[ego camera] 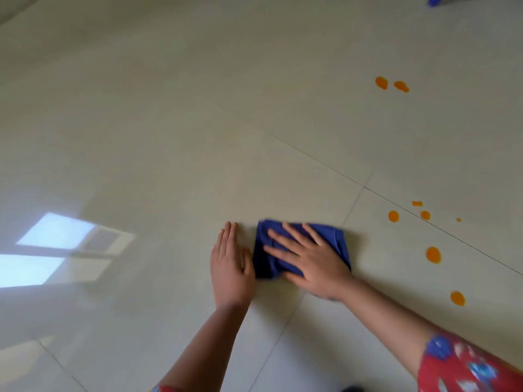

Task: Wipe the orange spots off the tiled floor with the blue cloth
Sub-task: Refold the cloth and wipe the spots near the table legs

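Observation:
A folded blue cloth (266, 256) lies flat on the pale tiled floor (169, 137). My right hand (308, 260) presses down on it, palm flat and fingers spread. My left hand (230, 265) rests flat on the bare tile just left of the cloth, fingers together, its thumb at the cloth's edge. Several orange spots lie to the right of the cloth: a large one (433, 254), one nearer me (457, 298), a small cluster (393, 216) by the grout line, and a pair (381, 82) farther away.
Dark grout lines (365, 188) cross to the right of the cloth. A bright window reflection (56, 230) shines on the floor at the left. A blue object (434, 0) sits at the top right edge. My red patterned sleeve (464, 366) fills the bottom right corner.

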`<state>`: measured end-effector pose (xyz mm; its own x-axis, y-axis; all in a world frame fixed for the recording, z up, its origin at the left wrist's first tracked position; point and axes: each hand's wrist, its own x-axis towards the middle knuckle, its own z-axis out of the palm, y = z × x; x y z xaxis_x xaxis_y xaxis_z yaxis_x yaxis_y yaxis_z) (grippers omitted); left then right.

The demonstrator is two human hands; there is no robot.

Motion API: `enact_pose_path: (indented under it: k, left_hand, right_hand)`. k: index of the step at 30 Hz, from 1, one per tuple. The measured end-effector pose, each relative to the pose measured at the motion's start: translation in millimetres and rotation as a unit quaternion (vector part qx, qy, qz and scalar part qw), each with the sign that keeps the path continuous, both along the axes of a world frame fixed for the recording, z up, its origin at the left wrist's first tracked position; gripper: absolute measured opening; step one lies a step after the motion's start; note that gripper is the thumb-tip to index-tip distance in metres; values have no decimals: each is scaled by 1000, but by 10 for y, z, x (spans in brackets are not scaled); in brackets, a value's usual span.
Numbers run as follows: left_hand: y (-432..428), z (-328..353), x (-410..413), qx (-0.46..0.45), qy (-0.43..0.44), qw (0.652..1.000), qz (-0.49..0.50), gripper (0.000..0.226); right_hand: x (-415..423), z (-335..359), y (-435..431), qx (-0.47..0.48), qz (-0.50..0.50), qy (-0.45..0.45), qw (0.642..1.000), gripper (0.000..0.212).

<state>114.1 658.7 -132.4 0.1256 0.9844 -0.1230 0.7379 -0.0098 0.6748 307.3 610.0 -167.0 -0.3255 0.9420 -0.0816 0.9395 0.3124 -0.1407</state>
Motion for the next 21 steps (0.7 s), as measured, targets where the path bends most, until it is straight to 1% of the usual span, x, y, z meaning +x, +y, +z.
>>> enact_pose_path:
  k: [1,2,4,5,7,8,9,11,12,13,14,15,17,19,21]
  left_hand:
    - [-14,0,38,-5,5,1000,-16,58]
    - [-40,-3,75,-14,21,999,-39,59]
    - [-98,-11,143,-47,84,990,-100,60]
    - [-134,-7,197,-61,118,984,-122,60]
    - [-147,7,273,-74,155,975,-141,64]
    - [-160,36,355,-70,157,973,-152,66]
    - [-158,73,418,-66,159,971,-165,66]
    - [-125,146,520,-53,168,965,-192,64]
    - [-85,173,546,-49,171,963,-202,62]
    - [-67,212,579,-49,174,961,-208,61]
    - [-34,239,570,-47,175,961,-210,60]
    - [-27,270,595,-40,178,960,-212,59]
    - [2,313,608,-31,186,958,-216,58]
    - [11,319,658,-23,193,955,-222,58]
    - [-1,310,717,-18,191,955,-226,58]
  right_hand:
    - [109,14,-192,-10,2,15,1000,63]
    - [257,13,-309,-8,-22,20,1000,61]
    - [549,-13,-312,-1,-127,7,992,58]
    - [678,-8,-249,-2,-188,3,982,57]
    - [643,-1,-78,-4,-273,13,962,57]
    - [552,12,-81,4,-289,23,957,57]
    - [416,22,-162,6,-270,32,962,58]
    - [216,37,-560,14,-170,14,985,57]
    - [214,47,-773,16,-131,7,991,56]
    - [297,55,-948,18,-116,-1,993,55]
    - [367,65,-1023,20,-130,-7,991,55]
    - [477,62,-1055,21,-168,-8,985,55]
    - [603,57,-949,17,-257,-1,966,54]
    - [591,91,-801,9,-324,10,946,55]
    - [433,95,-788,20,-341,26,939,56]
